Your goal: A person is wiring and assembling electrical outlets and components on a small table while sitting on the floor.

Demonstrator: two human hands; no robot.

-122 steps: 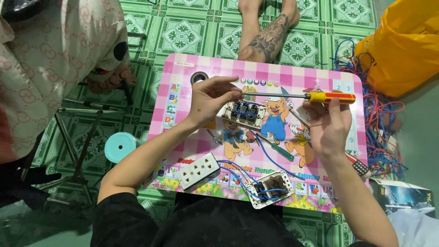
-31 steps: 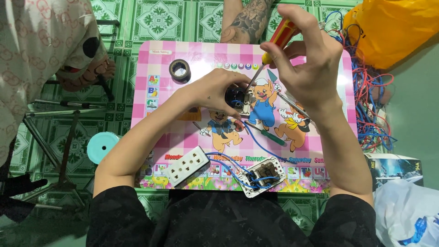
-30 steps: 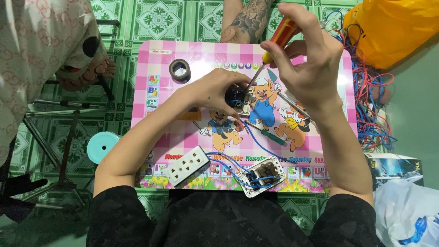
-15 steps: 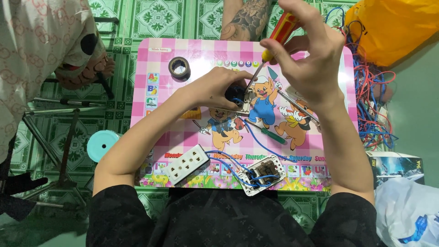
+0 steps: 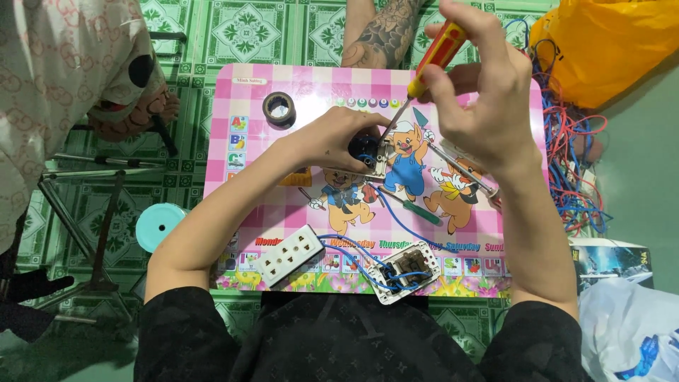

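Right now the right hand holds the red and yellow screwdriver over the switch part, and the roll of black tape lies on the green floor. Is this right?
Not quite. The head view shows the roll of black tape on the pink table, near its far left corner, not on the floor. The rest holds: the right hand grips the red and yellow screwdriver over the switch part, which the left hand steadies.

Screwdriver (image 5: 436,55) no longer flat across the table (image 5: 297,78); now up on end, tip down in the socket part (image 5: 368,150). Right hand (image 5: 481,106) up high around the handle, not low by the pigs. Left hand (image 5: 332,141) closed over the part. Tape roll (image 5: 279,108) now in full view.
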